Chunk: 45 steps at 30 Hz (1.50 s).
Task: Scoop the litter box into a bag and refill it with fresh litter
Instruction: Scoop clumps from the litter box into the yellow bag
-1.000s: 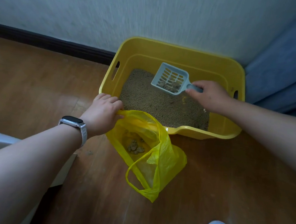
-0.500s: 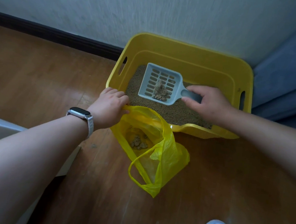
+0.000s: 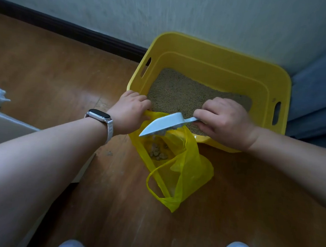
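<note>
Right hand (image 3: 224,121) tipping scoop (image 3: 163,124) over yellow bag (image 3: 191,169), left hand (image 3: 129,111) gripping its rim

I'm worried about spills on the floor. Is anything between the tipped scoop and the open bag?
Nothing visible is. The right hand tips the scoop directly over the mouth of the bag, which the left hand holds open by its rim beside the litter box. Clumps already lie inside.

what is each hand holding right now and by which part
The right hand grips the scoop by its handle. The left hand holds the yellow bag by the rim of its open mouth.
</note>
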Available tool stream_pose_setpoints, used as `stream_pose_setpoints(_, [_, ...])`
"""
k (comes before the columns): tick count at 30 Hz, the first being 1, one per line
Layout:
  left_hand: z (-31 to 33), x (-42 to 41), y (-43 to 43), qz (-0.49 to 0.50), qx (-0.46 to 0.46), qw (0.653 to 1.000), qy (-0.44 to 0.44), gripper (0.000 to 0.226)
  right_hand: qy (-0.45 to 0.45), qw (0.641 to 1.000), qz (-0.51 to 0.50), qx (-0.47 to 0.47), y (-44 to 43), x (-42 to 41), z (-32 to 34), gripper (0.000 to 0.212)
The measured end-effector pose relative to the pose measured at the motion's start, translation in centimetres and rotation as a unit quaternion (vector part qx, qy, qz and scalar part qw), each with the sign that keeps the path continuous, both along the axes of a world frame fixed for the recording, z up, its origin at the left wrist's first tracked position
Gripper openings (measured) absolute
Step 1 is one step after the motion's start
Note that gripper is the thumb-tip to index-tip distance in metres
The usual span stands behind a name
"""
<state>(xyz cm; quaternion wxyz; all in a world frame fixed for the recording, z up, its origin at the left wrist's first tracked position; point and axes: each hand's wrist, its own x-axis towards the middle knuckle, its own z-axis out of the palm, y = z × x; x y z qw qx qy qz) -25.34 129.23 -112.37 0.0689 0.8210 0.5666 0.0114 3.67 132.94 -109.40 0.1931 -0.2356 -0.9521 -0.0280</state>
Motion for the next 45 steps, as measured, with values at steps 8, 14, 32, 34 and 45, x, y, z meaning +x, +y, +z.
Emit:
stream_pose_setpoints(8, [0.1,0.1,0.0,0.009,-0.001,1.0,-0.005,0.019,0.0,1.0,-0.015,0.01,-0.1,0.0,0.0,0.021])
stream_pose_setpoints(14, [0.3,0.2,-0.2,0.012,-0.004,1.0,-0.005,0.018,0.004,0.995,-0.073,-0.066,-0.1,0.9,-0.1,0.022])
stream_pose_setpoints(32, [-0.3,-0.1,0.0,-0.01,0.036,0.999,-0.01,0.018,-0.23,0.842,-0.337,-0.353,8.0,7.0,3.7,0.039])
stream_pose_setpoints(34, [-0.5,-0.2,0.0,-0.014,0.043,0.999,-0.009,0.019,-0.274,0.836,-0.336,-0.336,8.5,7.7,3.6,0.041])
stream_pose_setpoints(45, [-1.5,-0.4,0.5,-0.028,0.072,0.997,0.0,0.019,-0.512,0.796,-0.277,-0.164,13.1,7.7,3.9,0.035])
